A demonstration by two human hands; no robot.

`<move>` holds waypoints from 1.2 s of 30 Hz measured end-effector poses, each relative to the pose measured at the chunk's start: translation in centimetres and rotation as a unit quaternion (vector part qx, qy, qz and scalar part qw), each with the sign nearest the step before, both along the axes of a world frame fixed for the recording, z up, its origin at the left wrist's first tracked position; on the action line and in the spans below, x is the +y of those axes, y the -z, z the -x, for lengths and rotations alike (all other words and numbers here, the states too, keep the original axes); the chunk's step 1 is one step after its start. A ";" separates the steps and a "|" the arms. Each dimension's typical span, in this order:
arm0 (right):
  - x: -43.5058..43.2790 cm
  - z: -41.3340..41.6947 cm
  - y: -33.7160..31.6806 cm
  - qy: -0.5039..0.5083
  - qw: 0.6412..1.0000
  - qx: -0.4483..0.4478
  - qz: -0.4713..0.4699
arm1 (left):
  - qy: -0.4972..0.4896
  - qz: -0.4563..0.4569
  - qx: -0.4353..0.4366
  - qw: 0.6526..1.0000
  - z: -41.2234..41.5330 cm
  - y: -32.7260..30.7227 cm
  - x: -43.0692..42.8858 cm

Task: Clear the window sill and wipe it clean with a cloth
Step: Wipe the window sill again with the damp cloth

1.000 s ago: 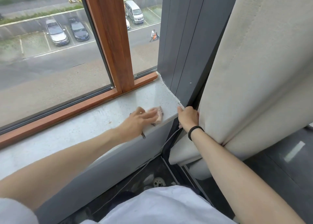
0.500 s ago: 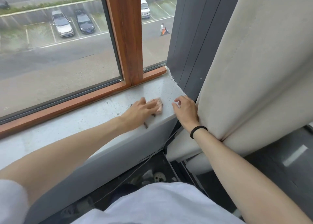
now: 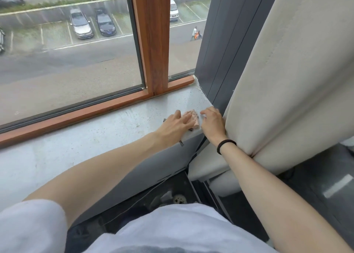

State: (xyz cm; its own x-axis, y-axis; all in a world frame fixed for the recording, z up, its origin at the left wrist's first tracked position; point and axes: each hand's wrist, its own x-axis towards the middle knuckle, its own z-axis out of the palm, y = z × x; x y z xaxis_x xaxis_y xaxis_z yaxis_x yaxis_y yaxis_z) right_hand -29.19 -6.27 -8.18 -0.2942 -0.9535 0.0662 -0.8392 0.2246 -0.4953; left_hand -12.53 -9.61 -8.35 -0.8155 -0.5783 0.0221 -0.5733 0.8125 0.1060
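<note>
**Wiping stroke at the right end of the sill.** The cloth (image 3: 193,117), a pinkish patterned rag, lies flat on the window sill (image 3: 95,138) under the fingers of my left hand (image 3: 174,126). Those fingers are straight and press down rather than grip. Only the cloth's far edge shows beyond my fingertips, with dark scraps of its pattern beside the heel of the palm. Over the last second this hand has carried the cloth farther toward the end wall. My right hand (image 3: 212,121) has risen from the sill's front corner onto its top. Its loosely bent fingers hold nothing I can see and sit just beside the cloth; whether they touch it I cannot tell. I judge that the wipe has reached the last stretch of sill. The back of my right hand leans against the beige curtain (image 3: 287,80), with a black wristband (image 3: 226,146) behind the hand. The wooden window frame (image 3: 153,42) stands beyond both hands.
</note>
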 end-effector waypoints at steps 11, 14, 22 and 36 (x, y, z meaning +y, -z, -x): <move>0.5 0.4 0.4 0.006 0.999 -0.013 0.032 | -0.020 0.018 -0.014 1.000 -0.8 0.6 0.3; 0.2 0.0 0.6 -0.009 1.000 -0.005 0.027 | -0.048 0.018 -0.009 0.999 2.4 0.2 -1.3; -1.4 -1.1 -0.1 -0.041 0.999 0.018 -0.020 | -0.183 0.021 0.091 0.979 -9.7 1.9 -5.9; -1.2 -0.5 0.2 -0.099 0.993 0.049 -0.045 | -0.151 0.019 0.003 0.988 6.7 0.2 -9.4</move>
State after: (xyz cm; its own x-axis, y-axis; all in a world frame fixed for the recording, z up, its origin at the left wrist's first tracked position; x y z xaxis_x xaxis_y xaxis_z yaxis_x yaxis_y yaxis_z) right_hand -28.67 -7.51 -8.33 -0.0972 -0.9953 -0.0027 -0.9145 0.0904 -0.3943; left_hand -19.24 -19.04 -8.53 -0.6049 -0.7946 0.0527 -0.7903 0.6071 0.0825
